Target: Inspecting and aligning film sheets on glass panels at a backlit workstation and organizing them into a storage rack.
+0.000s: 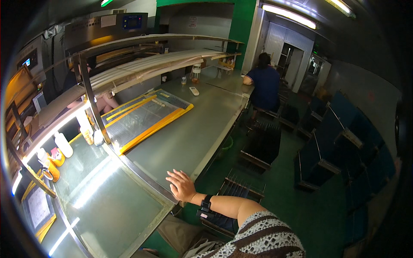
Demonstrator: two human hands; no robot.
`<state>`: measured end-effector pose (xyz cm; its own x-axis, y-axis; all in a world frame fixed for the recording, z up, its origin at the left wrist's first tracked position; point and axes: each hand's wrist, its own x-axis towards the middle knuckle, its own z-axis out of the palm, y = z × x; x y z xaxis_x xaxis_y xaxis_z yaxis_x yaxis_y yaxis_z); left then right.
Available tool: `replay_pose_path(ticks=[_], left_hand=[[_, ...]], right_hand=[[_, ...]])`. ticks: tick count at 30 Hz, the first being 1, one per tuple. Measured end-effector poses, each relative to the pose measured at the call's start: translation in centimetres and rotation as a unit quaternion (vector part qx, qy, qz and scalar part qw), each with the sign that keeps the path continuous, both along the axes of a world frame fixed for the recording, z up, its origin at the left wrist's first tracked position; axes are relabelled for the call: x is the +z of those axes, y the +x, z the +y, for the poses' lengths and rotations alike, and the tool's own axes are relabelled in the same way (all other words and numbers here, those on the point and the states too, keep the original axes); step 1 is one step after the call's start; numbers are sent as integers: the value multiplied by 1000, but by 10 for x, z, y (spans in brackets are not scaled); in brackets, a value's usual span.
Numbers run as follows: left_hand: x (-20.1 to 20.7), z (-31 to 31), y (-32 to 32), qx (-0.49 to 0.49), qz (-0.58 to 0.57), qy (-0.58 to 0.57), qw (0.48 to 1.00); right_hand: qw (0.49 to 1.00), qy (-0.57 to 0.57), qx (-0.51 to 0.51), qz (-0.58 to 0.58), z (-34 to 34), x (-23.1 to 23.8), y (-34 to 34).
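Note:
My right hand (183,185) rests at the near edge of the greenish table (189,124), close to the metal strip (142,174) that divides two worktops. Its fingers are spread and hold nothing. A dark watch (206,202) is on that wrist. Beyond the hand lies a flat clear sheet with a grid, framed with yellow strips (144,133). My left hand does not show.
A lit glass worktop (120,202) stands left, with a white bottle (63,144) and orange tape rolls (50,172) along its far side. A white remote (194,90) lies farther back. A seated person (266,86) is at the far end. Dark racks (260,146) stand right.

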<state>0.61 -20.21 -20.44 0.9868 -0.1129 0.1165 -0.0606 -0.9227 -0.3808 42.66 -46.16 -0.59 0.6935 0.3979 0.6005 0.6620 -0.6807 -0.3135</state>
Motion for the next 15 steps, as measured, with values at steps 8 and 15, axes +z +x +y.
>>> replay_pose_path(ticks=[8, 15], left_hand=[[85, -11, 15, 98, 97, -293, 946], [83, -10, 15, 89, 90, -296, 947]], right_hand=[[1000, -8, -17, -16, -4, 0, 0], [1000, -11, -17, -18, -3, -2, 1]])
